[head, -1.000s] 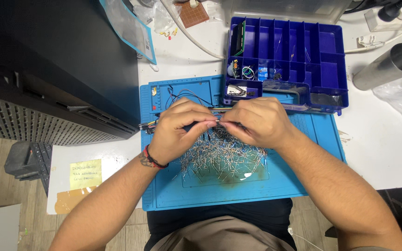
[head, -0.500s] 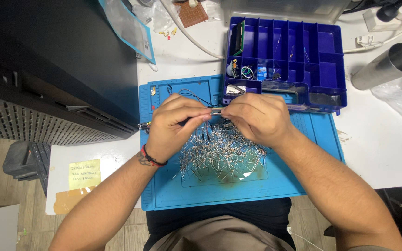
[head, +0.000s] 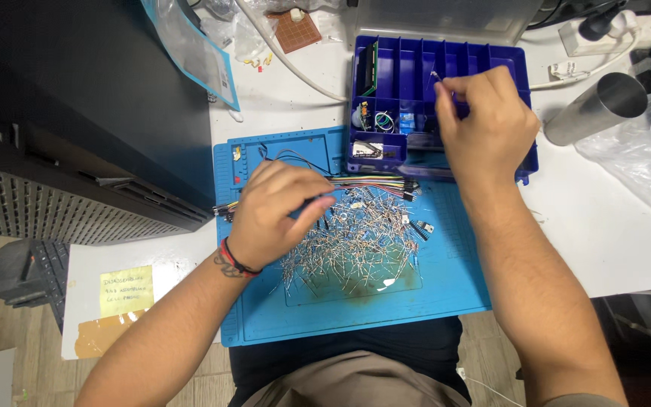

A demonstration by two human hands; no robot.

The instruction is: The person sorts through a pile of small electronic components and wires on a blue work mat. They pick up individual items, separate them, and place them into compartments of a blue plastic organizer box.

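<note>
- The small wire-legged component [head: 435, 75] sat pinched between the fingertips of your right hand [head: 487, 124], held over the upper middle compartments of the blue compartment box [head: 525, 162]; it was too small to tell its kind.
- Your left hand [head: 276, 215] rested curled at the left edge of the pile of loose metal-legged parts [head: 352, 245] on the blue work mat [head: 356, 313], fingers closed narrowly around something thin and dark; what exactly it gripped I could not tell.
- A bundle of coloured jumper wires [head: 371, 182] lay across the mat just above the pile, running under your left hand.
- On the bench [head: 604, 241], a yellow sticky note [head: 126, 290] with handwriting lay at the lower left, above a strip of brown tape [head: 103, 335].
- A clear plastic packet [head: 197, 53] with a blue edge and a white printed label leaned at the upper left, beside the dark case [head: 77, 113].
- A brown perforated board [head: 295, 32] lay at the top, partly cut off by the frame.
- A metal cylinder [head: 589, 109] lay on its side to the right of the box, next to a crumpled clear plastic bag [head: 649, 147], cut off at the right edge.
- Your right hand hid the box's right-hand compartments.
</note>
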